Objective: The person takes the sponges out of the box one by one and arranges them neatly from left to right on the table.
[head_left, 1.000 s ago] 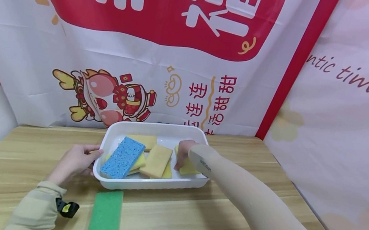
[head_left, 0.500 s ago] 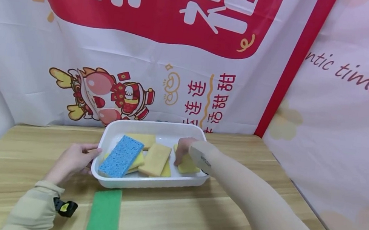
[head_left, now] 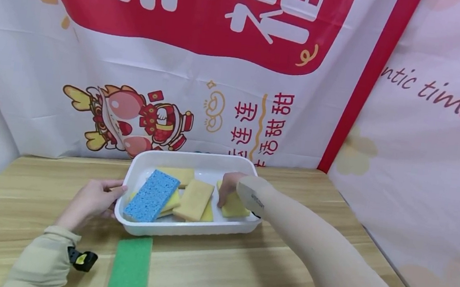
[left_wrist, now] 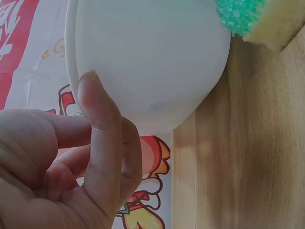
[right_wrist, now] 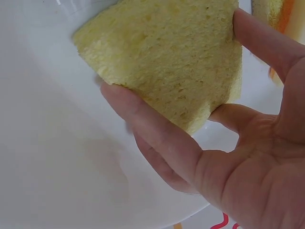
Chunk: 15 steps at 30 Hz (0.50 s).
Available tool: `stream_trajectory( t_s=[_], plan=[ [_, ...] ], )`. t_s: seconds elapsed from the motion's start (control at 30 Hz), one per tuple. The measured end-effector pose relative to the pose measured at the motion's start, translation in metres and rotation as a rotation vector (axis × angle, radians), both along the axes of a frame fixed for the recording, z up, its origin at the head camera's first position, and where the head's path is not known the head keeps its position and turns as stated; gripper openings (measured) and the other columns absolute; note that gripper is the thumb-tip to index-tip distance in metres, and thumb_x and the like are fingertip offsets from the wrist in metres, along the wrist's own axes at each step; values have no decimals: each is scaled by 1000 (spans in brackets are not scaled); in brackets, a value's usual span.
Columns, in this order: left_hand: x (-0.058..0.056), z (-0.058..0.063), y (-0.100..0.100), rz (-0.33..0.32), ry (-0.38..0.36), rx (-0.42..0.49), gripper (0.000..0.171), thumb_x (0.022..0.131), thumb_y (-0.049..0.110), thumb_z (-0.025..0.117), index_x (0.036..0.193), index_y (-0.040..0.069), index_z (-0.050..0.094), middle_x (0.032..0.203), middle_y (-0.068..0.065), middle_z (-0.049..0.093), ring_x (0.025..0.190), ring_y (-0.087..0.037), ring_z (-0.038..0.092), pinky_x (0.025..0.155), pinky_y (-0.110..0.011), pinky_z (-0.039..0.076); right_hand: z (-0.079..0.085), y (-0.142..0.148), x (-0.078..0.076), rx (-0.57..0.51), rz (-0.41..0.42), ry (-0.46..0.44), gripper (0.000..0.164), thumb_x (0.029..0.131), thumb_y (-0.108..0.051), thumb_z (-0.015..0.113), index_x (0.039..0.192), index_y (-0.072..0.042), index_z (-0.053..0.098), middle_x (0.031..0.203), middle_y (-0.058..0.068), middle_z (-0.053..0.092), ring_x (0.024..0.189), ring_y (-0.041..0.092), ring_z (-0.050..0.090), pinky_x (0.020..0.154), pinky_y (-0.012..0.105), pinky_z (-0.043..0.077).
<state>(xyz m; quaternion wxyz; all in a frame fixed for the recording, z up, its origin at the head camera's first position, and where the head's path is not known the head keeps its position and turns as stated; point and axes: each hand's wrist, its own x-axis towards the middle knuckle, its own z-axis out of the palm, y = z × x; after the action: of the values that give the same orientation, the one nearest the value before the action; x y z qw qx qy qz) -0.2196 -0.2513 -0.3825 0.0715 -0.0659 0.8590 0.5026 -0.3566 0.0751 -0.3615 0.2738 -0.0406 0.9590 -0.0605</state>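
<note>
The right hand point(right_wrist: 224, 157) was inside the white tray point(head_left: 186, 231), near its right end, and its fingers were grasping a yellow sponge point(right_wrist: 167, 57). In the right wrist view, the thumb and the fingers were placed on opposite sides of this sponge, with the fingertips pressed against its edges. The sponge was therefore in the tray, in the right part, a little apart from the other sponges; whether it touched the bottom, I could not tell. The left hand point(head_left: 93, 199) was at the left end of the tray, and its fingers were bent and holding the rim there, as the left wrist view also showed. A black strap point(head_left: 82, 259) was around the left wrist. In the left part of the tray, a blue sponge point(head_left: 152, 196) lay slanting on top of other pieces, and a yellow piece point(head_left: 174, 200) was partly visible from under it. To the right of the blue one, a tan sponge point(head_left: 194, 200) lay tilted, and another tan piece point(head_left: 180, 174) was behind, towards the far wall of the tray. A green sponge point(head_left: 129, 268) lay flat on the wooden table point(head_left: 219, 275), in front of the tray. Behind the table hung a printed cloth point(head_left: 170, 70) with red areas and characters.
</note>
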Motion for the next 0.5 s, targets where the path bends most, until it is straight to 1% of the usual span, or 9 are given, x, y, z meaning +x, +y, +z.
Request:
stream_trajectory(
  t_s=[0.1, 0.27, 0.43, 0.5],
  plan=[
    [-1, 0, 1, 2, -2, -9, 52, 104, 26, 53, 143, -7, 44, 87, -14, 66, 67, -20, 64, 61, -39, 59, -1, 1, -2, 7, 11, 1, 43, 67, -31, 90, 102, -20, 68, 112, 0, 58, 105, 19, 51, 99, 45, 41],
    [-3, 2, 1, -2, 3, -40, 53, 103, 28, 54, 142, -8, 44, 90, -17, 63, 65, -21, 63, 58, -37, 58, -4, 2, -6, 23, 36, 5, 45, 67, -33, 90, 102, -18, 68, 108, 0, 59, 102, 18, 52, 98, 43, 42],
    [-3, 1, 1, -4, -1, -19, 54, 104, 27, 53, 143, -8, 43, 88, -15, 65, 67, -21, 64, 60, -38, 58, -2, 3, -6, 25, 50, 5, 45, 66, -33, 89, 102, -19, 67, 107, -1, 59, 102, 18, 52, 99, 43, 41],
    [-2, 0, 1, -4, -7, -6, 54, 104, 27, 53, 143, -8, 42, 87, -14, 66, 68, -21, 64, 61, -39, 58, -2, 3, -5, 12, 39, 0, 46, 65, -32, 90, 102, -19, 67, 109, 0, 59, 104, 19, 52, 101, 44, 40]
  ],
)
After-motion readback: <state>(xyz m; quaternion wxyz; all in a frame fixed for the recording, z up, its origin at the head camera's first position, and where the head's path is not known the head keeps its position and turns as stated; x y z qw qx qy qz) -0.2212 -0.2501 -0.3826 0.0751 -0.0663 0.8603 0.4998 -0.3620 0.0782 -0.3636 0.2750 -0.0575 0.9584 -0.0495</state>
